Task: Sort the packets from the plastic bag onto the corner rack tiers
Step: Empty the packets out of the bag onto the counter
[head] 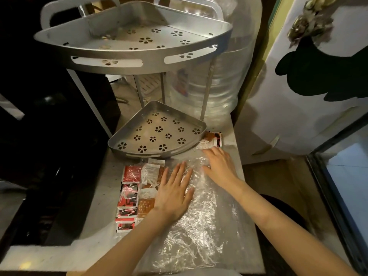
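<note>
Both hands lie flat and spread on the plastic bag (199, 212), and neither one holds anything. The left hand (175, 194) presses with straight fingers at the left edge of the bag, partly over the packets. The right hand (220, 166) rests, also with straight fingers, on the far right corner of the bag, just beside one loose packet (212, 140) that lies against the lower tier.

The bag is thin, clear and much wrinkled. I think it is very light and slippery, so it will slide on the counter (95, 196) if it is pulled by one side only. It looks almost flat, so I judge that most of its contents are already out.

The packets (129, 194) lie in rows at the left of the bag, red ones and orange ones, some still joined in a strip. They look small, flat and light, with smooth foil faces. To my eye it is best to pinch them by a sealed edge, or to lift a whole strip by one end; they will bend, but hardly break.

The corner rack stands behind, with the lower tier (159, 134) near the packets and the upper tier (129, 36) high above. No packet lies on either tier yet.
</note>
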`<state>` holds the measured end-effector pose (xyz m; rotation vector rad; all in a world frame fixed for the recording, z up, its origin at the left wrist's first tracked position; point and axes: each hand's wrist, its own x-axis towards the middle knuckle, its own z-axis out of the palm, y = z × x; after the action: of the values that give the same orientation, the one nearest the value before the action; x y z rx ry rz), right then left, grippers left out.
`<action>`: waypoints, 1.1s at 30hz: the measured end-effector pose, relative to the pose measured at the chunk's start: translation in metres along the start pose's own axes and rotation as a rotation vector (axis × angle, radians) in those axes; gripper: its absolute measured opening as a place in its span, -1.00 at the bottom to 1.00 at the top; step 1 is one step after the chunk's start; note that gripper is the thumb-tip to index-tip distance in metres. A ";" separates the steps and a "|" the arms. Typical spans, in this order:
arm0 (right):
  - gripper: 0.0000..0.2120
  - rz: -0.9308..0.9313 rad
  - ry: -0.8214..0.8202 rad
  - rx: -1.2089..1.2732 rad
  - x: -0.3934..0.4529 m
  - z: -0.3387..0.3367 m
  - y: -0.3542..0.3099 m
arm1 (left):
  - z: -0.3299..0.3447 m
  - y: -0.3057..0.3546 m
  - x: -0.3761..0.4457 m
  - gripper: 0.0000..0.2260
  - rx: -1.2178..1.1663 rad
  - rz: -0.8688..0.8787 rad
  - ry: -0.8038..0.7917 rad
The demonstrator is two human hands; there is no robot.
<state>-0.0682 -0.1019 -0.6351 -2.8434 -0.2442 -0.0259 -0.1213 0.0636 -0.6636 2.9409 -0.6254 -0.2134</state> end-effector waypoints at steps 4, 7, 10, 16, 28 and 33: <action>-0.56 0.020 0.015 0.036 0.001 0.000 0.001 | 0.001 0.001 0.002 -0.45 -0.015 -0.016 -0.012; -0.61 0.026 0.011 0.052 0.001 -0.002 0.002 | 0.001 0.002 0.001 -0.43 -0.008 -0.021 0.002; -0.71 0.032 0.046 0.104 -0.001 -0.004 0.003 | 0.001 0.002 0.001 -0.43 -0.003 -0.023 0.008; -0.88 0.038 0.104 0.158 -0.003 -0.008 0.007 | 0.004 0.002 0.000 -0.43 -0.015 -0.021 0.033; -0.93 0.237 0.121 0.734 -0.023 -0.019 0.034 | 0.003 0.001 0.000 -0.39 -0.004 0.005 0.040; -0.92 0.483 0.238 1.050 -0.036 -0.025 0.052 | 0.006 -0.002 0.002 -0.42 0.001 0.004 0.032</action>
<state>-0.0941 -0.1643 -0.6277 -1.7635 0.3821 -0.1006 -0.1200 0.0637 -0.6698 2.9379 -0.6273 -0.1648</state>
